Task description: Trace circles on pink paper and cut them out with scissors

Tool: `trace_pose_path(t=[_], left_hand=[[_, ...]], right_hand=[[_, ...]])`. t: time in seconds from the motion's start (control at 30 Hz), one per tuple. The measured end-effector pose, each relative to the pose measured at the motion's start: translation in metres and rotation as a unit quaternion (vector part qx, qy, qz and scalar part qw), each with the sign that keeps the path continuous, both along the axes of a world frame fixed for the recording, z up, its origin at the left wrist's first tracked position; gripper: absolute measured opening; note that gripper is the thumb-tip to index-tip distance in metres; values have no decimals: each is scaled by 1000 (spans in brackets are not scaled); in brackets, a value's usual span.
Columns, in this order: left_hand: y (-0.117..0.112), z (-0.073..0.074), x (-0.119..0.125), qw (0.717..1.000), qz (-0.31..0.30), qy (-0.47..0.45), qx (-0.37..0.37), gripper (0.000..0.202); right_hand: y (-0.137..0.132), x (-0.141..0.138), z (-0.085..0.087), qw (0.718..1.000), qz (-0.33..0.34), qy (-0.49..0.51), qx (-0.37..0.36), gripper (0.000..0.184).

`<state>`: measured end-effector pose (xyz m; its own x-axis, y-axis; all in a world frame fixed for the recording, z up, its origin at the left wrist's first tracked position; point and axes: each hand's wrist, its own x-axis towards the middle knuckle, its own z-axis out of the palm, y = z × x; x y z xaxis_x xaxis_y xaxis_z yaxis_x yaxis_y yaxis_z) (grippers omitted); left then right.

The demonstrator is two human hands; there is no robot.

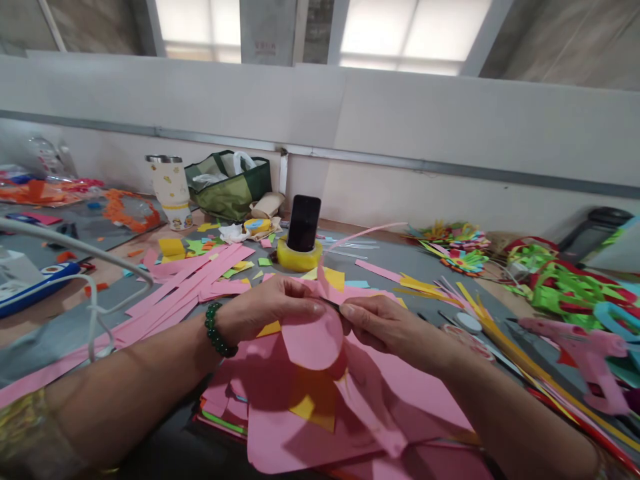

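Pinched in my left hand (273, 307) is a curved piece of pink paper (313, 341), from which a thin curled pink strip (367, 232) rises toward the back. My right hand (383, 323) closes on a thin dark tool (332, 305) whose tip touches the paper by my left thumb; its kind cannot be made out. Below both hands lie large pink paper sheets (275, 427) in a stack, partly in shadow. A yellow paper piece (315, 400) rests on them. A green bead bracelet (217, 330) circles my left wrist.
A phone (304, 223) stands in a yellow tape roll (299, 257). Long pink strips (175, 300) lie at left, near a white cable (93, 307). A tumbler (170, 190) and green bag (230, 190) stand behind. At right are a pink glue gun (583, 353) and paper flowers (463, 257).
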<state>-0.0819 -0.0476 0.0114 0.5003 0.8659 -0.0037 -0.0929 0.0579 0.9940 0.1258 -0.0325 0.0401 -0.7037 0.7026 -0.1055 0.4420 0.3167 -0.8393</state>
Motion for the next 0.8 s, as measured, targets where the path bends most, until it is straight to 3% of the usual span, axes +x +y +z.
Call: trace_pose_path(t=[0.13,0.3,0.57,0.8], left_hand=[[2,-1,-1,999,15,26,26,16],[1,0,0,998,28,56,8,14],[-3,4,2,992,51,114,36,27],[-4,1,4,990,39,129,39,25]], right_hand=[[0,1,1,1000,12,-5,4,49],[-3,-1,3,999,13,-17,26,47],[-6,-3,8,994,24,-65,86,39],[-7,-4,6,990,26,-79,116,39]])
